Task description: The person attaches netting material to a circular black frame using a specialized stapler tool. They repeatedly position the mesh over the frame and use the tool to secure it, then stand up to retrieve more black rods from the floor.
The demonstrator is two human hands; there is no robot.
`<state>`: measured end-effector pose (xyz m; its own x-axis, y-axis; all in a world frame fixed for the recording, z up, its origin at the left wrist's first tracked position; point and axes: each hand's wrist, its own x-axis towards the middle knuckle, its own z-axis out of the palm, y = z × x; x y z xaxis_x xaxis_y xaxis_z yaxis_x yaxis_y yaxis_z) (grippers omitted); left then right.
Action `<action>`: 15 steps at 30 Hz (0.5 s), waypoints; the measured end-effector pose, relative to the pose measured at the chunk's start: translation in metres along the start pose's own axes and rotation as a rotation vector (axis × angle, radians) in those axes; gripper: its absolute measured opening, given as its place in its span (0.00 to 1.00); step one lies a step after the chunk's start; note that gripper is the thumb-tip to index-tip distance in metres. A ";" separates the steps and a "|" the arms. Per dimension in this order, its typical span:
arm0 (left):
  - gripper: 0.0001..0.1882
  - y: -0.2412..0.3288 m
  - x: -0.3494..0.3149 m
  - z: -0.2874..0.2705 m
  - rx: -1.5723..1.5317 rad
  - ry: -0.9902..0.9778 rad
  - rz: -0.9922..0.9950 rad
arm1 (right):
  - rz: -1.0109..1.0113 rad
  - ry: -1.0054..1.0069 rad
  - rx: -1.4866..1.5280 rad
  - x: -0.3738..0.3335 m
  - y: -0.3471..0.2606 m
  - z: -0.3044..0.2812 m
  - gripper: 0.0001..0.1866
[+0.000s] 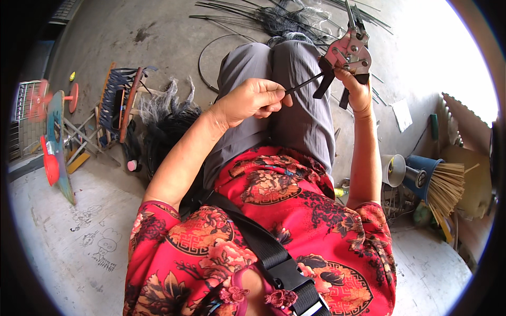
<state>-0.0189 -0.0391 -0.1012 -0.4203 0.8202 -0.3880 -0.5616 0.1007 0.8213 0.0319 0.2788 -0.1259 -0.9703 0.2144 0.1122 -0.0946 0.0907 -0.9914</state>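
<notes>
My left hand [258, 99] is closed in a pinch on one end of a thin dark rod [304, 84], above my grey-trousered knees. From there the rod slants up and right to a plier-like hand tool [350, 50] with a worn pink-red metal body, narrow jaws and dark handles. The jaws point up and away from me. Held in my right hand [354, 88], the tool hides part of the fingers. Whether the rod's far end sits inside the tool or passes behind it I cannot tell.
Long thin black rods [226, 7] and a tangled dark bundle with clear plastic [284, 21] lie on the floor ahead. At left stand a folding stool [125, 105] and plastic-wrapped black strands [171, 116]. To the right are a white bucket [392, 169] and a blue bucket [424, 164] of sticks.
</notes>
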 end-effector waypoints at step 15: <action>0.16 0.058 -0.019 -0.034 0.361 0.604 0.444 | 0.285 0.110 0.065 -0.048 0.012 0.073 0.12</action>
<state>-0.0673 -0.0681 -0.0600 -0.9169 0.3930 -0.0697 -0.0338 0.0976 0.9947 0.0608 0.1986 -0.1476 -0.9302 0.3262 -0.1682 0.1608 -0.0497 -0.9857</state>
